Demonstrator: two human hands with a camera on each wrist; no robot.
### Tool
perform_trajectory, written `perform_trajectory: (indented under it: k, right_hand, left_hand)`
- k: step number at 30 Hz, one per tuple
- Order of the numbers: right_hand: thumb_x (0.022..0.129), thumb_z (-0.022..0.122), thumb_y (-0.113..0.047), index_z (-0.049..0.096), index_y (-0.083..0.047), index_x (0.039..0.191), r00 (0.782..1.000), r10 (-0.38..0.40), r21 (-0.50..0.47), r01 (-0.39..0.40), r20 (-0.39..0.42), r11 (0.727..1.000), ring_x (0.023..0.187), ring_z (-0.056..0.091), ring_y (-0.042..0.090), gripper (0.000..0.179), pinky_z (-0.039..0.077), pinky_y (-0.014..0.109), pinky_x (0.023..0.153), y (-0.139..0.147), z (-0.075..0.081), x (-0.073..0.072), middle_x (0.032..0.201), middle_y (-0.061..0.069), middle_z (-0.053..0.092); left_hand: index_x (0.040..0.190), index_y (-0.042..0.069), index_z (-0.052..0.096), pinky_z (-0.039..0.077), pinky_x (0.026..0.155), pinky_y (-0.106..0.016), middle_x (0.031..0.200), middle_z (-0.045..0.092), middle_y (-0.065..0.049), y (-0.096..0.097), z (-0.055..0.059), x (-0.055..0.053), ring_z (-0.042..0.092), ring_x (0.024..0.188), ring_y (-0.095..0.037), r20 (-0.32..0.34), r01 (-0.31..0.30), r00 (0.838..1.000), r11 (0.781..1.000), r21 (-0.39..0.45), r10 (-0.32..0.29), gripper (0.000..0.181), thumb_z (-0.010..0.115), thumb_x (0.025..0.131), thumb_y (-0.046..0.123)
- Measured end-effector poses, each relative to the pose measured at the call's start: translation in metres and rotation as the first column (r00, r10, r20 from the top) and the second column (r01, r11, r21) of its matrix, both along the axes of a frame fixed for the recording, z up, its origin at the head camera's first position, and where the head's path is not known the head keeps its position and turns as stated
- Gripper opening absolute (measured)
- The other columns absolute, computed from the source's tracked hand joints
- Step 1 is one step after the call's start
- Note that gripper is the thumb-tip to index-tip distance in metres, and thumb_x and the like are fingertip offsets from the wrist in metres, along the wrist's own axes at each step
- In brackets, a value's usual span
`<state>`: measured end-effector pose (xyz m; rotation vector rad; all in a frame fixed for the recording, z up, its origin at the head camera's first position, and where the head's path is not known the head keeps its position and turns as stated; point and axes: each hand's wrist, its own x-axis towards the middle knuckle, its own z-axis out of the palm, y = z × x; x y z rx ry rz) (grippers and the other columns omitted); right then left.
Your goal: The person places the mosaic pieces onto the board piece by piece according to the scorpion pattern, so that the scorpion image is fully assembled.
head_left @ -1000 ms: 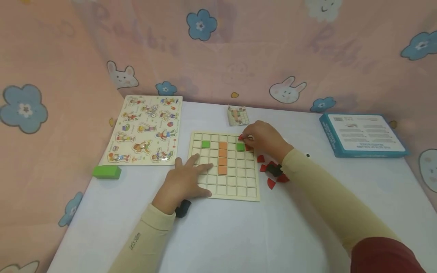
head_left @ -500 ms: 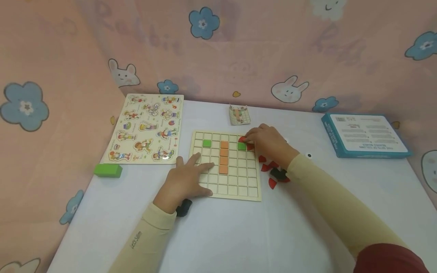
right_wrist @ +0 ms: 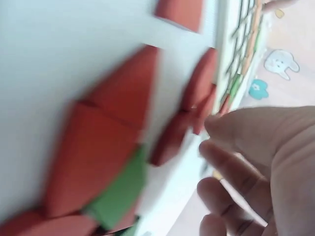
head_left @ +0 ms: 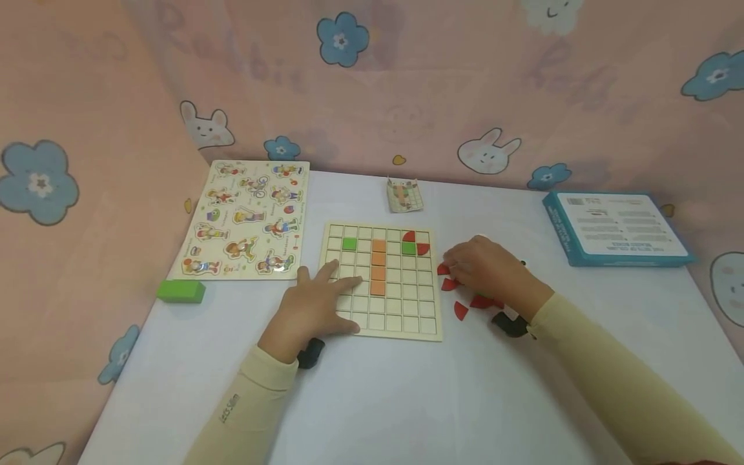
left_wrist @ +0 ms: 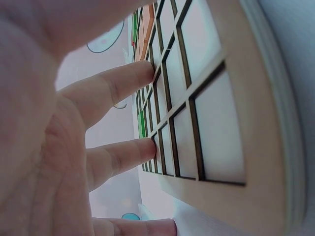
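My left hand (head_left: 310,313) rests with spread fingers on the left part of a wooden grid board (head_left: 401,337); in the left wrist view its fingertips (left_wrist: 145,73) touch the grid. Set in the board are an orange column of squares (head_left: 378,259), a left green square (head_left: 349,244) and a right green square (head_left: 409,248). An upper red quarter-circle (head_left: 409,236) and a side red quarter-circle (head_left: 423,249) adjoin the right green square. My right hand (head_left: 488,268) hovers by loose red pieces (head_left: 461,310) right of the board, fingertips close to one, nothing visible between them.
Behind the board stands a small pattern card (head_left: 405,196). A picture puzzle board (head_left: 247,219) and a green block (head_left: 181,291) lie at left, a blue-edged box (head_left: 619,229) at right. Among the loose red pieces is a green piece (right_wrist: 120,191).
My right hand let go of a red quarter-circle above the right green square. It then moved right and toward me to the loose red pieces. My left hand stayed put.
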<state>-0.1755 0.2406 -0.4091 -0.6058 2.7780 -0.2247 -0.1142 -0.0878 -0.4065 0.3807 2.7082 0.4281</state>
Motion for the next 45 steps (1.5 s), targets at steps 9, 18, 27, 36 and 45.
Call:
perform_trajectory:
  k: [9, 18, 27, 36, 45]
  right_hand:
    - [0.095, 0.082, -0.020, 0.083, -0.012, 0.120, 0.992, 0.066, 0.027, -0.063, -0.111, 0.998, 0.113, 0.066, 0.030, 0.026, 0.054, 0.047, 0.097, 0.011, -0.008, 0.010, 0.121, 0.007, 0.077]
    - [0.094, 0.080, -0.020, 0.085, -0.011, 0.113, 0.990, 0.023, 0.106, -0.008, -0.139, 0.994, 0.107, 0.066, 0.030, 0.021, 0.051, 0.050, 0.103, 0.010, -0.006, 0.003, 0.116, 0.007, 0.078]
    - [0.091, 0.084, -0.015, 0.082, -0.007, 0.116, 0.989, -0.113, 0.086, 0.121, -0.093, 0.989, 0.102, 0.066, 0.030, 0.026, 0.058, 0.045, 0.093, 0.008, -0.006, -0.008, 0.108, 0.008, 0.078]
    - [0.094, 0.083, -0.024, 0.085, -0.009, 0.098, 0.989, -0.112, 0.039, 0.117, -0.101, 0.992, 0.096, 0.062, 0.028, 0.016, 0.057, 0.044, 0.089, 0.008, -0.006, -0.010, 0.094, 0.005, 0.076]
    - [0.092, 0.083, -0.017, 0.085, -0.009, 0.097, 0.979, -0.203, -0.009, 0.203, 0.016, 0.979, 0.099, 0.060, 0.030, 0.010, 0.057, 0.045, 0.090, 0.008, -0.004, -0.015, 0.094, 0.005, 0.075]
  left_hand:
    - [0.152, 0.036, 0.060, 0.048, 0.066, -0.038, 0.171, 0.031, -0.011, 0.000, 0.000, 0.000, 0.043, 0.119, -0.041, 0.002, -0.002, 1.000, 1.000, 0.002, 0.002, 0.087, 0.095, 0.074, 0.048]
    - [0.152, 0.037, 0.060, 0.047, 0.065, -0.037, 0.171, 0.031, -0.010, 0.001, -0.002, 0.000, 0.044, 0.117, -0.040, 0.006, -0.007, 1.000, 1.000, 0.003, 0.007, 0.087, 0.096, 0.073, 0.049]
    - [0.152, 0.037, 0.060, 0.047, 0.065, -0.037, 0.171, 0.031, -0.010, 0.000, -0.002, 0.000, 0.043, 0.117, -0.040, 0.005, -0.006, 1.000, 1.000, 0.008, 0.006, 0.087, 0.095, 0.074, 0.049]
    - [0.153, 0.037, 0.059, 0.048, 0.065, -0.037, 0.171, 0.030, -0.010, 0.000, -0.002, -0.001, 0.043, 0.117, -0.040, -0.007, 0.001, 1.000, 1.000, -0.004, -0.001, 0.088, 0.095, 0.074, 0.049]
    - [0.152, 0.037, 0.059, 0.047, 0.064, -0.036, 0.171, 0.030, -0.010, 0.000, -0.005, -0.001, 0.043, 0.116, -0.040, -0.011, 0.003, 1.000, 1.000, -0.009, -0.003, 0.088, 0.095, 0.073, 0.050]
